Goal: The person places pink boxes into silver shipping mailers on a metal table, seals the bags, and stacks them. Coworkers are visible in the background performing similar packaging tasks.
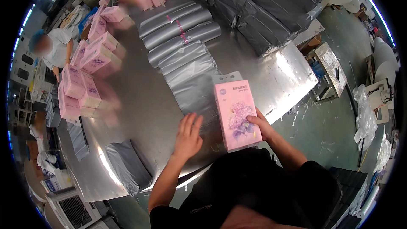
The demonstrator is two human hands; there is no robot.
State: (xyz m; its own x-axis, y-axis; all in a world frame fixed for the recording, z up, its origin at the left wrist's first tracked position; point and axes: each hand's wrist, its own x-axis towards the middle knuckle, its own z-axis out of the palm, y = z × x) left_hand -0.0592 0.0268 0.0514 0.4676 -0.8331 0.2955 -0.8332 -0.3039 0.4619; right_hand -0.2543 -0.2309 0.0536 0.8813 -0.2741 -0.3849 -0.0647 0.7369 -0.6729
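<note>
Fingers of the right hand [263, 128]: closed on one pale pink, flower-printed rectangular pack [235, 114], thumb on the printed face near its right long edge, remaining fingers largely hidden behind. Fingers of the left hand [188, 139]: empty, loosely extended and slightly parted, pointing away from the body; pack lying to their right, just beside, with a narrow gap between. Pack's long axis: running away from the body, far end leaning a little left, printed face upward; contact with the tabletop cannot be told. Nearer hand: right, already on the pack; left stands off its opposite long side. Flat silver-grey plastic film sheets [189, 73]: directly beyond the left fingertips, near edge close to them, touching or not unclear; far end reaching toward silver-grey plastic film rolls [180, 32], well beyond. Folded dark grey plastic bundle [128, 165]: left of the left fingers and nearer the body. Stacked pink flower-printed packs [87, 74]: well to their left and beyond. Support: bare, shiny metal tabletop [137, 97].
</note>
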